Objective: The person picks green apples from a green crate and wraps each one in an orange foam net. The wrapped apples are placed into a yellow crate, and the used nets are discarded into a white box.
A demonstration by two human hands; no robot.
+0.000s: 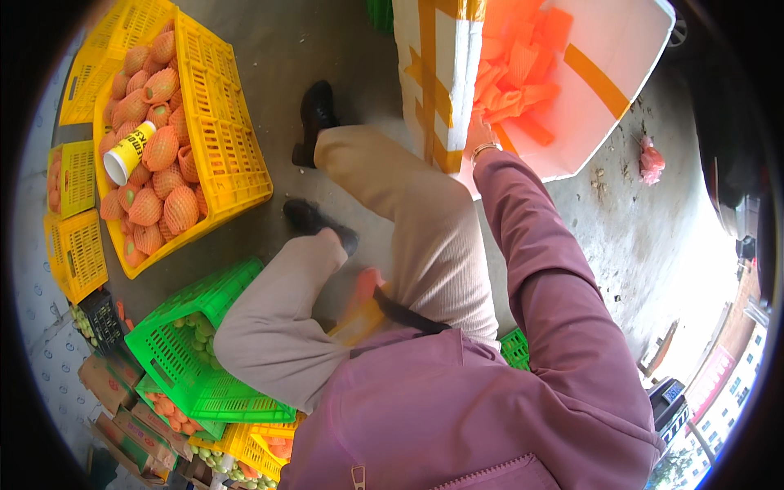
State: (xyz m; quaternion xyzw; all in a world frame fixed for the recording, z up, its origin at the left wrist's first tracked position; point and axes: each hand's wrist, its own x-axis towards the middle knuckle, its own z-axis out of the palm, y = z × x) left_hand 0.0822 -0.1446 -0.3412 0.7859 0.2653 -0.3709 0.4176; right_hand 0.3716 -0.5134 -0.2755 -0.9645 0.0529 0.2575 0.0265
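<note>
My right hand point(480, 131), with a bracelet at the wrist, reaches into a white polystyrene foam box point(597, 92) banded with brown tape. Inside lies a heap of orange foam net sleeves point(520, 67). The fingers are partly lost against the orange, so their grip cannot be made out. My left hand is out of view. Before me on the left, a tilted yellow plastic crate point(226, 128) is filled with fruits point(160, 149) in orange foam nets. A yellow paper cup point(130, 153) lies on top of them. By my left knee, a green plastic crate point(165, 361) holds green fruits point(199, 337).
More yellow crates point(73, 254) and a black crate point(101, 321) line the left side. Opened cardboard boxes point(113, 383) lie at lower left. A blurred orange-and-yellow thing point(364, 303) is between my legs. A pink plastic bag point(651, 161) rests on the concrete floor at right.
</note>
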